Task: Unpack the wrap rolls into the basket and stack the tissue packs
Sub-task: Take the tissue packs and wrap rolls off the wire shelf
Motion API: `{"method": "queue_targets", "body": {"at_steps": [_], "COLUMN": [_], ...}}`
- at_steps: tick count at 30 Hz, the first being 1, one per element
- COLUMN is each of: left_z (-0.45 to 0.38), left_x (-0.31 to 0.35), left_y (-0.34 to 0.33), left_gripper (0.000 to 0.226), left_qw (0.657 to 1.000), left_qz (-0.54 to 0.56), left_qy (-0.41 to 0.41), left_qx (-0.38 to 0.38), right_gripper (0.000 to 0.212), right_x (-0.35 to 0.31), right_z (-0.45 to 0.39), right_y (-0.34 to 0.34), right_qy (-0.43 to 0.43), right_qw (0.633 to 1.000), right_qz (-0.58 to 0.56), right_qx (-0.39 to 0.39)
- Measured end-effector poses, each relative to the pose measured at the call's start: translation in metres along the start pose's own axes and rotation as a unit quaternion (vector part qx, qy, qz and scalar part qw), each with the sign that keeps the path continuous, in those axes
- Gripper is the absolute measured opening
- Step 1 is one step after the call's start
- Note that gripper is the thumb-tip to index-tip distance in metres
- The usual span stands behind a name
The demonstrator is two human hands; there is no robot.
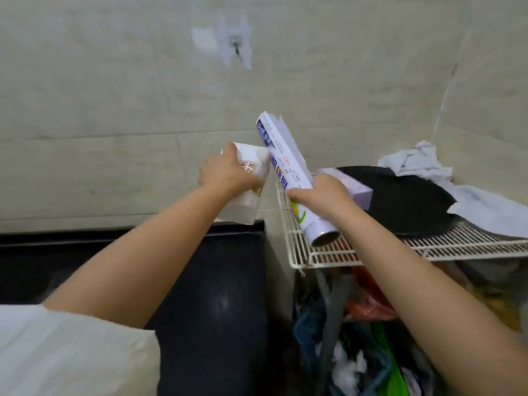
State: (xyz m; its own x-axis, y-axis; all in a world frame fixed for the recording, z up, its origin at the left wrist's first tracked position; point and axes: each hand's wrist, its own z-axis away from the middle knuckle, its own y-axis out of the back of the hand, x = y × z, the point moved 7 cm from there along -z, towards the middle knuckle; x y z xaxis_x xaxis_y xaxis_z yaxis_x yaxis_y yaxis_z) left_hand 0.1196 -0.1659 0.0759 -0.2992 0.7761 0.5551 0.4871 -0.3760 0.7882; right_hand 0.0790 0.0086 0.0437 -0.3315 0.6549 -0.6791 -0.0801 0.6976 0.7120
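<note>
My left hand grips a white tissue pack with brown print, held upright against the wall above the black counter. My right hand holds a wrap roll, white with blue print, tilted with its open tube end low over the front left corner of the white wire basket. A pale purple box lies in the basket just behind my right hand.
A large black round pan fills the basket's middle, with white cloths draped behind and to its right. Bags and clutter sit below the basket. A tiled wall stands close behind.
</note>
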Motion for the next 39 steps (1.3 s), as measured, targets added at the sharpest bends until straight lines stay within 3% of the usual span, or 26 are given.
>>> {"method": "queue_targets", "body": {"at_steps": [4,11,19,29,34,39], "left_z": [0.048,0.130,0.149,0.049,0.012,-0.025], "left_x": [-0.126,-0.319,-0.454,-0.532,-0.535,-0.513], "left_y": [0.055,0.124,0.141,0.065,0.007,-0.042], "left_gripper": [0.071,0.079,0.081,0.079,0.083,0.080], "left_qw": [0.991,0.956,0.927,0.927,0.923,0.937], "left_qz": [0.070,0.053,0.022,-0.049,-0.062,-0.063], "left_qy": [0.111,0.288,0.375,0.351,0.326,0.267], "left_qx": [-0.019,-0.002,-0.002,-0.124,-0.197,-0.218], "right_gripper": [0.022,0.030,0.035,0.045,0.042,0.049], "right_x": [-0.076,-0.166,-0.193,-0.101,-0.059,-0.042], "right_z": [0.044,0.103,0.093,0.027,0.023,0.023], "right_y": [-0.098,-0.264,-0.397,-0.481,-0.479,-0.480], "right_qy": [0.045,0.099,0.103,-0.078,-0.152,-0.188], "right_qw": [0.997,0.975,0.958,0.963,0.960,0.962], "right_qz": [-0.017,-0.006,0.036,0.079,0.122,0.129], "right_qx": [-0.055,-0.198,-0.265,-0.247,-0.199,-0.151]}}
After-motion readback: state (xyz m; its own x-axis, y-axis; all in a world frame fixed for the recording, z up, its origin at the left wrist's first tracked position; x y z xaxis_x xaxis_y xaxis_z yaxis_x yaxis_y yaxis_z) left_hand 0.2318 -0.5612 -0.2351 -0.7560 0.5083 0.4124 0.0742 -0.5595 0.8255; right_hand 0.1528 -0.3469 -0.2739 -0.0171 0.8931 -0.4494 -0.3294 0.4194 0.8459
